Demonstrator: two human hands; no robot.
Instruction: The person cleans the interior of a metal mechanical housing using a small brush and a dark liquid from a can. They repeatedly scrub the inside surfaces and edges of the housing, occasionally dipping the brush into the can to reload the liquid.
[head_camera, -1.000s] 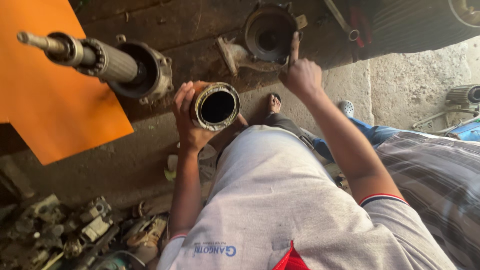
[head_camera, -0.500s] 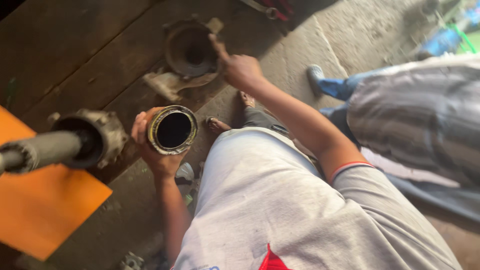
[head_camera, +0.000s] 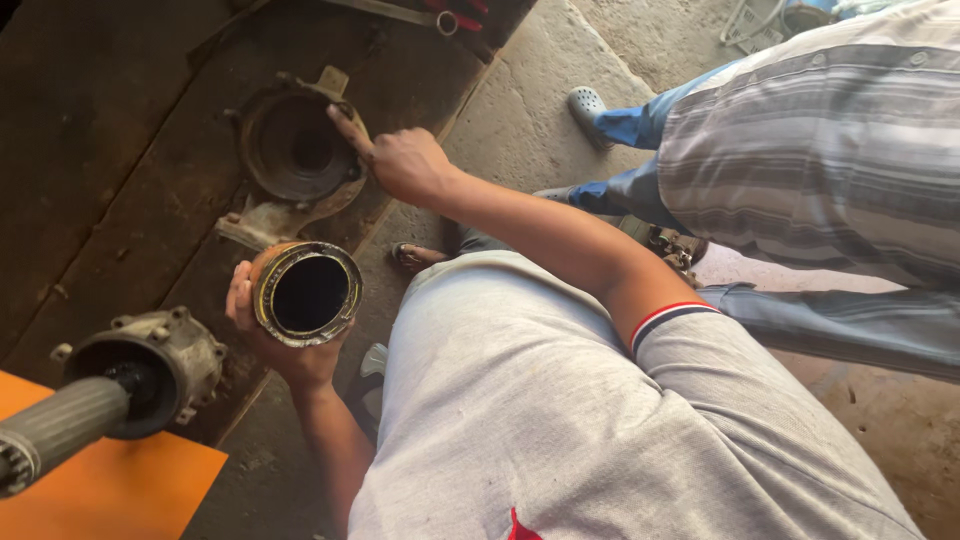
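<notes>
Fingers of left hand (head_camera: 275, 345): wrapped around metal cylinder (head_camera: 306, 293), frame centre-left. Right hand (head_camera: 400, 160): fingers curled, forefinger out, touching rim of round housing (head_camera: 290, 150), upper left. Shaft (head_camera: 60, 430): lower left.

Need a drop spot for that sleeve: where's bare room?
Bare dark boards lie left of the round housing. Bare concrete runs between the right hand and the bystander's shoe. Crowded: the left hand holding the sleeve, near the shaft flange.
</notes>
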